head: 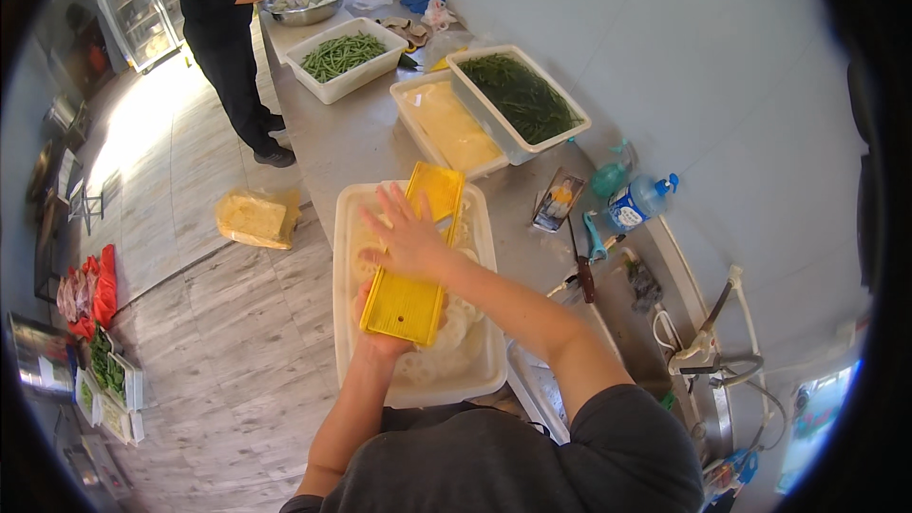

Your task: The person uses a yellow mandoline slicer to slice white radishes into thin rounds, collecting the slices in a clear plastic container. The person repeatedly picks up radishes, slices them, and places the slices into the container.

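Observation:
My left hand [388,342] grips the lower end of a yellow mandoline slicer [406,299] from beneath, its fingers partly hidden by the board. The slicer lies tilted over a white plastic tub [343,313]. My right hand [410,239] is spread over the slicer's middle, near the blade, fingers stretched towards its upper left side. Whatever lies under that palm is hidden. Round lotus root slices [456,328] with holes fill part of the tub, in what looks like cloudy water.
Beyond the tub stand a bin of yellow food [452,125], a bin of dark green strips [516,96] and green beans [344,57]. A knife [585,279], phone [558,199] and pump bottle [638,201] lie right, beside a sink. A co-worker [221,35] stands at the far left.

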`<state>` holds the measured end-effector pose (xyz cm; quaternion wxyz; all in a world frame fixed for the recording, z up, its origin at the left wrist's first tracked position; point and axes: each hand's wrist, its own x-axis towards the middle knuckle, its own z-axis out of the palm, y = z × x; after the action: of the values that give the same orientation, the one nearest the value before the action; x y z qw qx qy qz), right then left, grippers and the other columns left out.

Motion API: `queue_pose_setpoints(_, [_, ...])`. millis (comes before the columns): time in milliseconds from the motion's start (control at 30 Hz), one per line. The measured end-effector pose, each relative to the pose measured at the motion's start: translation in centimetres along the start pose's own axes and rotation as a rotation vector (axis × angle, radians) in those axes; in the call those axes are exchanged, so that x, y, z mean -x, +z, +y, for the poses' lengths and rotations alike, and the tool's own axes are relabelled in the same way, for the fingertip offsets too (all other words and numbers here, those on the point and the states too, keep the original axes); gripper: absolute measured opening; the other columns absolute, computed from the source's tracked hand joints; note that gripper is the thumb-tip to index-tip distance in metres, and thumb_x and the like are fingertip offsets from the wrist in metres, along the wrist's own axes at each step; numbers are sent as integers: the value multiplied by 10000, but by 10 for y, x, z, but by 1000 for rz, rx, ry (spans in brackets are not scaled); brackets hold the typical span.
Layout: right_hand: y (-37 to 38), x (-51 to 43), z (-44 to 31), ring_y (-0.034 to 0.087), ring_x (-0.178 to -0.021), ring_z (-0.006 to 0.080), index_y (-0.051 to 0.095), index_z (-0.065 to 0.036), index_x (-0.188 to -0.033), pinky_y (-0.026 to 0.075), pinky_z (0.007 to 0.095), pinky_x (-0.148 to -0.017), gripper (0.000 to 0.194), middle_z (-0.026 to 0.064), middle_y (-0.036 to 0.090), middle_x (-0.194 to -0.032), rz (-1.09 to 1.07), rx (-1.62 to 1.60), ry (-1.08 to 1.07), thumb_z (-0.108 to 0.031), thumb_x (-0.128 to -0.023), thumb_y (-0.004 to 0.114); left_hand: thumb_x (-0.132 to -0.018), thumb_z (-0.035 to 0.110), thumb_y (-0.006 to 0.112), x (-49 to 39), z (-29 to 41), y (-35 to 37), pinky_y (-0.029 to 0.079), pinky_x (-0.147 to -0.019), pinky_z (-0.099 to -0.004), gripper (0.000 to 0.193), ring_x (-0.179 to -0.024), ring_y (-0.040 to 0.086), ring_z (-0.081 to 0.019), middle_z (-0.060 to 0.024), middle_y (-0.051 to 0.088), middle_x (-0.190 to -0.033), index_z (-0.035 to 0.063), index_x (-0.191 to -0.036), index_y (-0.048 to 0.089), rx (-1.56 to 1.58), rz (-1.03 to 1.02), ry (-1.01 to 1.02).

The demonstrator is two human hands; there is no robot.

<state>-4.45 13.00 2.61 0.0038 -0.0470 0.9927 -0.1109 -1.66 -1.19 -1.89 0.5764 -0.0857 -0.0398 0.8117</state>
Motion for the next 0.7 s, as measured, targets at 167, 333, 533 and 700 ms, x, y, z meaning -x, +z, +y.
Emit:
queue_pose_setpoints(167, [12, 15, -4, 103, -1462, 393, 296, -162, -1506, 55, 647, -1116, 756, 215, 197, -1563, 93, -56, -86, -630, -920, 391, -785, 626, 495, 5, -12, 0, 417, -860, -588, 734, -1122, 517, -452, -159, 525, -1331, 176, -1365, 482, 41, 60, 7])
queue_pose_setpoints(333, [6, 25, -13, 273, -1383, 425, 436, -104, -1412, 232, 598, -1086, 639, 233, 325, -1481, 335, -77, -161, -484, -908, 531, -828, 627, 420, 6, -11, 6, 429, -828, -615, 701, -1122, 529, -435, -156, 534, -1316, 175, -1359, 481, -40, 156, 85])
queue_pose_setpoints(533, [-6, 32, -6, 565, -928, 302, 582, -39, -906, 441, 437, -779, 160, 141, 568, -981, 264, -132, 29, -177, -828, 606, -848, 600, 376, 7, -9, 18, 425, -815, -662, 669, -1139, 525, -424, -139, 525, -1323, 181, -1362, 470, 8, 73, 69])
queue_pose_setpoints(700, [5, 40, -5, 574, -903, 278, 578, -61, -904, 436, 425, -773, 124, 109, 576, -898, 372, -191, 14, -164, -835, 582, -886, 562, 357, 6, -14, 19, 421, -929, -616, 628, -1235, 482, -356, -100, 501, -1375, 175, -1369, 462, -118, 45, 121])
